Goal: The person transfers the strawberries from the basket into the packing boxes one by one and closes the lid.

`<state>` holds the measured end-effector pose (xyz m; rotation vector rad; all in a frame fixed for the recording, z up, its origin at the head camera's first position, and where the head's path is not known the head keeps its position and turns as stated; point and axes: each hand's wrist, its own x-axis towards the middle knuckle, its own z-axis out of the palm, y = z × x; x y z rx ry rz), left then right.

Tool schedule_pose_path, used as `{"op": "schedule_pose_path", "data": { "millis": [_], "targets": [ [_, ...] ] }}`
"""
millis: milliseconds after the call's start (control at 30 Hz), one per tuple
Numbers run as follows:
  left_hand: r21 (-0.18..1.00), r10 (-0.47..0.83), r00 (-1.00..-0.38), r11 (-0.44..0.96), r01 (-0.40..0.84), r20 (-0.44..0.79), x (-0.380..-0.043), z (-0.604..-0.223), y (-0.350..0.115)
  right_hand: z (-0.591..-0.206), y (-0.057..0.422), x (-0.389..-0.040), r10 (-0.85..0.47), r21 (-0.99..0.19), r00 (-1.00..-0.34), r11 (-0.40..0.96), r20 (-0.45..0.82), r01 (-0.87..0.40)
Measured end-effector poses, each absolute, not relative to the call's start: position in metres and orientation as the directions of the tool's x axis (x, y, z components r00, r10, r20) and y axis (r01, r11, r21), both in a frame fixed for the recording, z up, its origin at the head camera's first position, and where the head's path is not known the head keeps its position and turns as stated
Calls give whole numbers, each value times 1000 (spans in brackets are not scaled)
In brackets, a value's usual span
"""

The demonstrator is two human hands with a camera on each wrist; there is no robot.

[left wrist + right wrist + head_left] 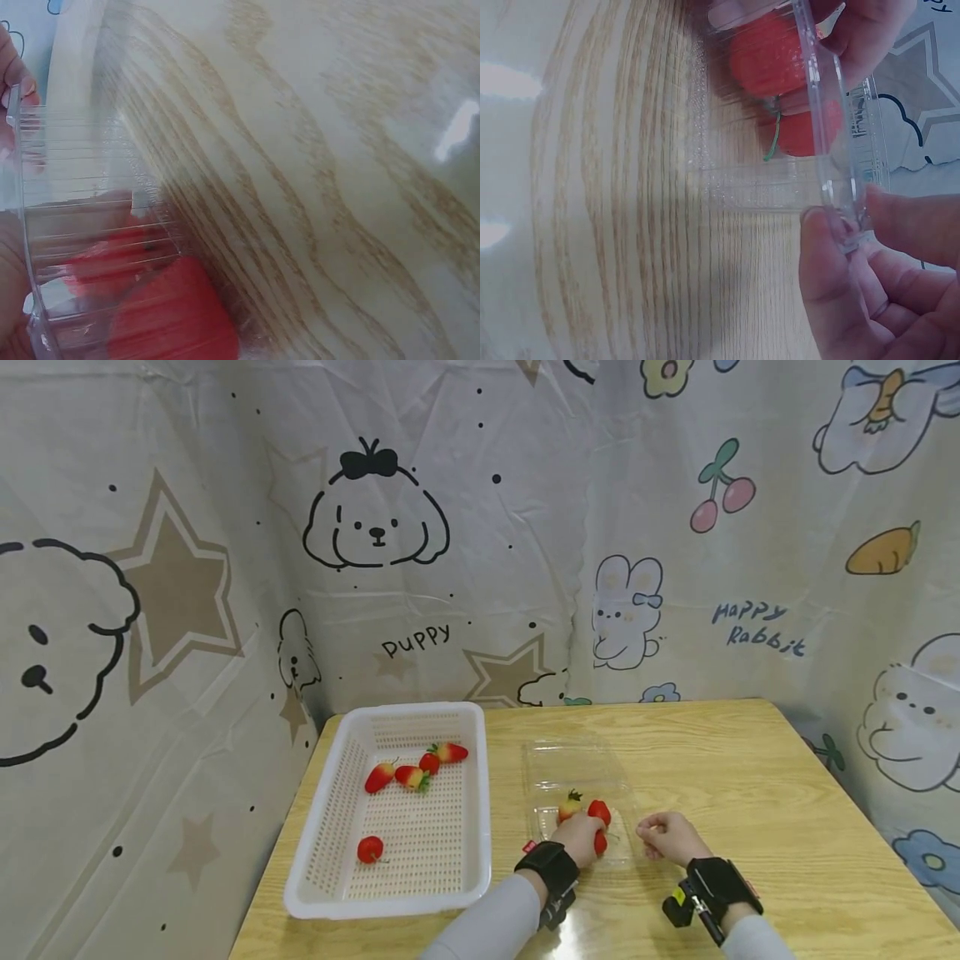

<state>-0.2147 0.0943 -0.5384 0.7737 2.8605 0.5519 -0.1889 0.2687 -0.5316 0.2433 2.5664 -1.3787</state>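
My left hand (579, 837) reaches into a clear plastic box (542, 774) with its lid folded back. Its fingers curl around a round red cherry (769, 54), seen through the plastic wall in the right wrist view; part of the grip is hidden. Beside it in the box are another red fruit (598, 812) and a red-and-yellow strawberry (568, 809). At the box's near right corner, my right hand (889, 281) pinches the rim between thumb and fingers. The left wrist view shows red fruit (176, 315) behind the ribbed wall.
Left of the box stands a white perforated basket (486, 802). It holds several strawberries (379, 777) and round red fruits, one a cherry (370, 850) near the front. A wooden table (720, 760) lies under everything, with a printed curtain (495, 527) hanging behind.
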Motion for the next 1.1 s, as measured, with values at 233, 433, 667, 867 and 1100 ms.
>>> {"op": "schedule_pose_path", "data": {
  "millis": [233,433,667,867,1100],
  "targets": [
    [338,556,-829,793,507,-61,-217,-526,92,-533,269,-190,37,-810,-964,533,-265,244],
    [369,547,-834,790,490,-64,-218,-491,85,-533,270,-190,36,-805,-960,537,-278,253],
    [357,575,-816,753,553,50,-218,-431,57,-533,270,-190,36,-803,-961,541,-274,249],
    [292,604,-776,721,629,181,-222,-405,4,-534,270,-191,25,-810,-963,535,-269,241],
    [281,572,-801,750,599,179,-233,-411,-63,-535,271,-191,26,-815,-962,526,-272,245]
  ]
}}
